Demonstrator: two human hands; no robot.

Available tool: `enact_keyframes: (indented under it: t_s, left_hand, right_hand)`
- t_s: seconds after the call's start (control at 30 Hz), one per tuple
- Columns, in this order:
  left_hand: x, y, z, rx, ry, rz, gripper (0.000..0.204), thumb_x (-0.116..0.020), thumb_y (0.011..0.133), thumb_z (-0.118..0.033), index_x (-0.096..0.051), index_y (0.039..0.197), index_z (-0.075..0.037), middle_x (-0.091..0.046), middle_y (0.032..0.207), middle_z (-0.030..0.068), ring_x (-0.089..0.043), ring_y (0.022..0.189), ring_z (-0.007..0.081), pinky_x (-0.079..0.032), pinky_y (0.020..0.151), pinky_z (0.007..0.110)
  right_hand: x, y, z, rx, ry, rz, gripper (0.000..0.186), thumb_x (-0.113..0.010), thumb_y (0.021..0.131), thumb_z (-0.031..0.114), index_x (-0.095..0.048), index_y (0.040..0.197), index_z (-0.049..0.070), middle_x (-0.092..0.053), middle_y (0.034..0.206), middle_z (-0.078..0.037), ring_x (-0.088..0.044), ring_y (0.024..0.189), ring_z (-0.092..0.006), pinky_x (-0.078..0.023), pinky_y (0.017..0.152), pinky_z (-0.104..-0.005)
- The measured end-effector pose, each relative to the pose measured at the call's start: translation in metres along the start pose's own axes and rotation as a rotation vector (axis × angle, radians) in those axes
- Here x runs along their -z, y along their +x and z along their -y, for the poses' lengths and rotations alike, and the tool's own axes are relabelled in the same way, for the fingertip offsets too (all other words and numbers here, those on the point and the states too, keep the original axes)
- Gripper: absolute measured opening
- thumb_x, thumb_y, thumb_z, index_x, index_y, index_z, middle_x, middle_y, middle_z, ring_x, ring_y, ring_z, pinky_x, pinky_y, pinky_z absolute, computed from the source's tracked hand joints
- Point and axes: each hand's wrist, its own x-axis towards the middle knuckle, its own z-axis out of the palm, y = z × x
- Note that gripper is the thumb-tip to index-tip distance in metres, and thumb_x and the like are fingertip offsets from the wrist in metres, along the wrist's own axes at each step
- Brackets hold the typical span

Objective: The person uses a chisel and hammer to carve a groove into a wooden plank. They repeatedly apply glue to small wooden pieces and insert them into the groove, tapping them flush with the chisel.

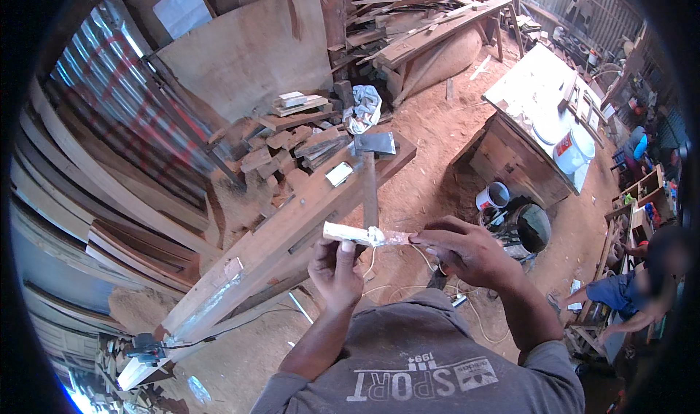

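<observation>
My left hand [337,272] is closed around the lower side of a pale, cylindrical stick [345,232], held level in front of my chest. A white, lumpy mass [375,235] sits at its right end. From there a thin, pinkish-brown strip [396,237] runs to my right hand [467,250], whose thumb and fingertips pinch its end. What the strip is made of, I cannot tell. Just beyond my hands, a hatchet [370,188] lies with its head on a thick wooden beam [292,213] and its handle toward me.
A small white-topped block [339,173] rests on the beam. Offcuts [288,151] are heaped behind it. At right stand a workbench [503,155] with a white bucket [574,149] and, below, another bucket [493,195]. A person [634,290] sits far right. Cables [394,286] cross the floor.
</observation>
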Motion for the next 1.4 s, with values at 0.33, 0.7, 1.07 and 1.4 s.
enact_keyframes:
  t_s: [0.33,0.7,1.07,1.4]
  left_hand:
    - [-0.007,0.013,-0.02,0.398,0.032,0.072,0.013,-0.068,0.103,-0.008,-0.068,0.106,0.004,-0.073,0.098,0.0129,-0.074,0.087,0.0198,-0.066,0.084,0.038]
    - [-0.006,0.018,-0.033,0.538,0.187,0.3,0.022,-0.075,0.099,-0.011,-0.071,0.111,0.006,-0.075,0.098,0.0105,-0.074,0.088,0.0163,-0.065,0.081,0.032]
    - [-0.002,0.018,-0.047,0.513,0.321,0.415,0.023,-0.076,0.097,-0.009,-0.072,0.114,0.006,-0.076,0.1,0.0101,-0.074,0.089,0.0159,-0.064,0.081,0.031]
    - [0.003,0.019,-0.058,0.016,0.841,0.51,0.021,-0.079,0.09,-0.001,-0.073,0.11,0.001,-0.076,0.104,0.0119,-0.076,0.095,0.0182,-0.062,0.085,0.034]
  right_hand:
    - [0.037,-0.004,-0.01,0.271,-0.502,-0.059,0.043,-0.08,0.077,0.006,-0.078,0.117,0.022,-0.07,0.121,-0.004,-0.069,0.107,-0.0237,-0.056,0.092,-0.0381]
    - [0.063,0.024,-0.004,0.403,-0.607,0.021,0.051,-0.076,0.072,0.006,-0.078,0.118,0.025,-0.068,0.127,-0.002,-0.067,0.11,-0.0226,-0.052,0.097,-0.039]
    - [0.058,0.047,0.009,0.427,-0.534,-0.021,0.044,-0.071,0.076,0.003,-0.078,0.116,0.018,-0.071,0.121,-0.006,-0.069,0.106,-0.0247,-0.052,0.095,-0.0397]
    - [0.056,0.06,0.006,0.398,-0.44,0.086,0.037,-0.069,0.085,0.001,-0.077,0.118,0.016,-0.071,0.12,-0.007,-0.068,0.11,-0.0293,-0.053,0.096,-0.0427]
